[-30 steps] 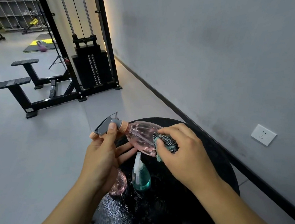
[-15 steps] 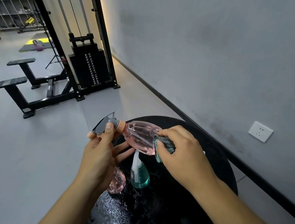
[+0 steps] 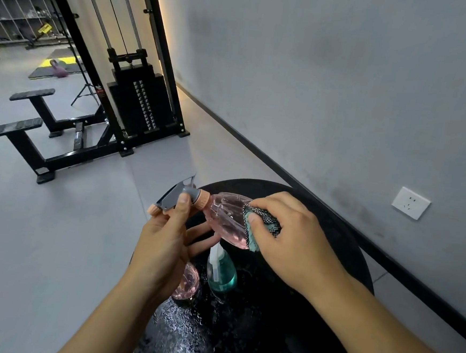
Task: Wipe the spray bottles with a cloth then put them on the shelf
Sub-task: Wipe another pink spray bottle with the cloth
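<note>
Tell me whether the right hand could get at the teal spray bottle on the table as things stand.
Probably not at once: the right hand is pressing the cloth on the held pink bottle. The teal spray bottle stands just below it, nothing covering its top.

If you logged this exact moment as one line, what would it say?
step: wiping | left hand: holds pink spray bottle by its head | right hand: presses cloth on bottle | waiting on table: teal bottle

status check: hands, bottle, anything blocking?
Left hand grips pink spray bottle at its trigger head. Right hand presses cloth on it. Nothing blocking.
</note>
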A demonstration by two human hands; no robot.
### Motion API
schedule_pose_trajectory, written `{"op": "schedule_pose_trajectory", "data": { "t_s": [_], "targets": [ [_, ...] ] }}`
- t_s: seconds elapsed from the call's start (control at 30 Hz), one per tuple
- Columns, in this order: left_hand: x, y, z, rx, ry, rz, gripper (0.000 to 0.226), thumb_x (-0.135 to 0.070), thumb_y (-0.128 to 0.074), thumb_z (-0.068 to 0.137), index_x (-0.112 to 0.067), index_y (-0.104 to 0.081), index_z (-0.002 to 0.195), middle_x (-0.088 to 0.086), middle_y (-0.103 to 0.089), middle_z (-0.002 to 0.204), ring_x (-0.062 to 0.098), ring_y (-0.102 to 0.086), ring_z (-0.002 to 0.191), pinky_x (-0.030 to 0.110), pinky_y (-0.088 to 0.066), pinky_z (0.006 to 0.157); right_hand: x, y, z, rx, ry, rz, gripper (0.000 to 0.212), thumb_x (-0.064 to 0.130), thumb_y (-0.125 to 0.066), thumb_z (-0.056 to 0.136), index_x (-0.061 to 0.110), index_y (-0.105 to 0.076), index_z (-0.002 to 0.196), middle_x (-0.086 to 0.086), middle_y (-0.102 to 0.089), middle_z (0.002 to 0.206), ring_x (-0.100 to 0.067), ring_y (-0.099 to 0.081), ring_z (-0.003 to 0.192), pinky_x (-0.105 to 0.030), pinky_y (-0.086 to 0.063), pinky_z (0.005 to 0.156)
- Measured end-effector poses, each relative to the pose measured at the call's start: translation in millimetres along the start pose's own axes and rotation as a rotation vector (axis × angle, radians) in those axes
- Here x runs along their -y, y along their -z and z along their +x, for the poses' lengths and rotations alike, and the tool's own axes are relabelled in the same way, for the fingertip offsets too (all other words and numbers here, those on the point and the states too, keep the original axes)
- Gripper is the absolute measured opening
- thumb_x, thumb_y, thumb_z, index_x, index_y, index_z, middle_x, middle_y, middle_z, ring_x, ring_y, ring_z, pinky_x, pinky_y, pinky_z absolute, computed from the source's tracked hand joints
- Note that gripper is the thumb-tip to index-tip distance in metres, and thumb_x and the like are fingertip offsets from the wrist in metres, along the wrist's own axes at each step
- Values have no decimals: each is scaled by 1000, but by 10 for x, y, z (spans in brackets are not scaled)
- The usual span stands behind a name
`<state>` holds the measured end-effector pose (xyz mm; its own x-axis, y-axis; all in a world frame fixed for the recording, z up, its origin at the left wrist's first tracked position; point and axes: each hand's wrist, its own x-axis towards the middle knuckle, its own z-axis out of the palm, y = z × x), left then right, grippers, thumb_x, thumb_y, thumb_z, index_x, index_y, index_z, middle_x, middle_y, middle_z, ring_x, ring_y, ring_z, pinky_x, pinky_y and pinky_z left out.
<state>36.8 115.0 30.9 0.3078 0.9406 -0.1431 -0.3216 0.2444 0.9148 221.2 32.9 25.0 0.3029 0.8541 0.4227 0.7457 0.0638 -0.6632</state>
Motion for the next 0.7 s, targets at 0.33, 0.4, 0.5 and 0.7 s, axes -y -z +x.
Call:
{"op": "schedule_pose_trajectory", "data": {
  "t_s": [0.33,0.4,0.5,0.7],
  "targets": [
    [-4,1,-5,-3,-26,-35,44,-32,-51,109,3,-59,135,15,-75,130,43,-74,114,54,-63,90,-15,7,21,-4,-16,-17,23,33,-59,101,28,-67,122,20,-58,115,-5,-56,110,-28,-52,95],
    [14,-11,-11,-3,-19,-28,43,-34,-51,108,2,-61,131,15,-75,129,42,-75,113,53,-64,89,15,-22,-7,11,15,-40,24,33,-59,101,28,-67,124,21,-56,117,-4,-52,112,-20,-47,95],
    [36,-8,-13,-16,-17,-36,41,-34,-53,107,2,-62,126,16,-76,127,42,-75,112,54,-64,89,64,-51,-37,58,85,-81,26,32,-62,100,27,-68,125,21,-56,118,-3,-49,114,-10,-40,95],
    [-69,46,29,-48,-38,-113,40,-33,-51,109,-4,-61,135,16,-73,132,46,-73,114,54,-65,87,-16,-8,0,-17,-2,34,22,29,-66,97,30,-70,119,21,-59,115,-5,-58,112,-30,-52,96]
  ]
}}
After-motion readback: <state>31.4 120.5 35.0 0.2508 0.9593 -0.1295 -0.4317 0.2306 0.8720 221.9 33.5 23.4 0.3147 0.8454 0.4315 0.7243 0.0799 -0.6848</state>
